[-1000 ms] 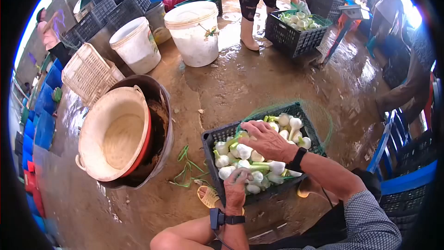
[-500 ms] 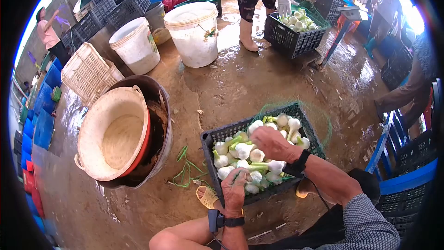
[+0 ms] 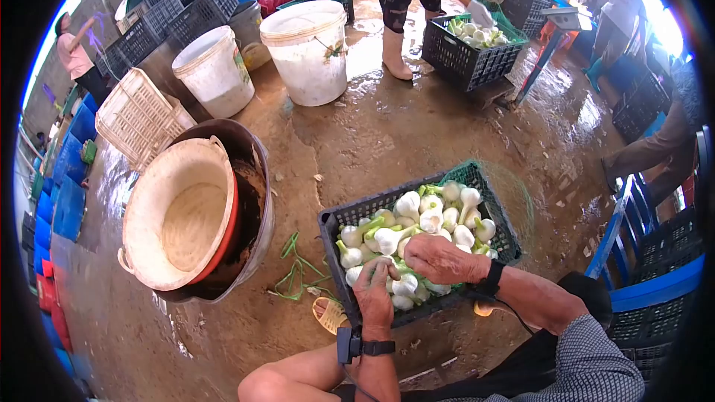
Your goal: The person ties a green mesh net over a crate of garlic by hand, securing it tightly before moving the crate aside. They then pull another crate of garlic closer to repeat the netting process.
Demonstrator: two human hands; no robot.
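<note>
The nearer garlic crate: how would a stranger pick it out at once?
Find the large cream basin at picture left. To its right, near bottom centre, is a black plastic crate of garlic bulbs. Unlike the farther crate, where gloved hands work, this one has a bare left hand and right hand over its bulbs.

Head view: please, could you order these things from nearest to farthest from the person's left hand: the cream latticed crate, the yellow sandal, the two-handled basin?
From the left hand:
1. Yellow sandal: close by, just to its left.
2. Two-handled basin: farther left.
3. Cream latticed crate: beyond the basin, at upper left.
</note>
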